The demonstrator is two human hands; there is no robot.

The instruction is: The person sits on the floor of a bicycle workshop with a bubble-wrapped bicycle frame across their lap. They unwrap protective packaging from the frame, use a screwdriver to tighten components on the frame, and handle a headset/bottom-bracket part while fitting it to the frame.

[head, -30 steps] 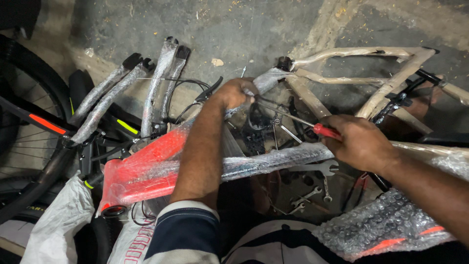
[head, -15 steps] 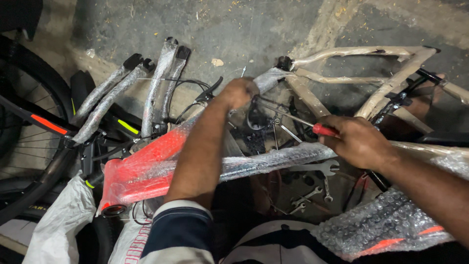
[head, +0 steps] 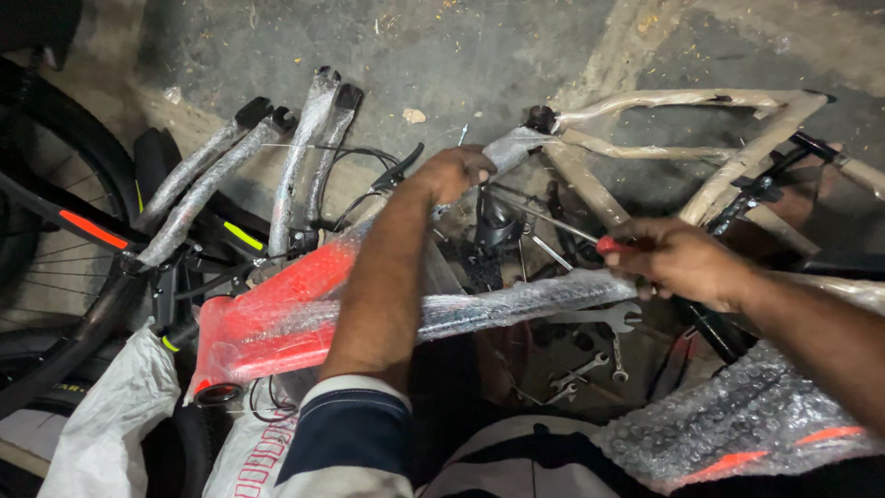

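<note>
My left hand (head: 454, 171) is closed around the end of a bubble-wrapped bicycle frame tube (head: 513, 148), just above the black rear derailleur (head: 498, 226). My right hand (head: 678, 258) grips a red-handled screwdriver (head: 612, 245) whose metal shaft runs left toward the derailleur. A red and black bicycle frame in plastic wrap (head: 286, 309) lies across below my left forearm, and its wrapped tube (head: 516, 304) stretches to the right under my right hand.
Two wrapped suspension forks (head: 304, 157) point up at the left, beside a black wheel (head: 46, 231). Another frame wrapped in tan paper (head: 701, 138) lies at the upper right. Several spanners (head: 599, 323) lie on the floor. Bubble wrap (head: 747, 415) and white sacks (head: 101, 424) sit near me.
My right hand with the screwdriver has shifted slightly left toward the derailleur. My left hand stays on the wrapped tube end.
</note>
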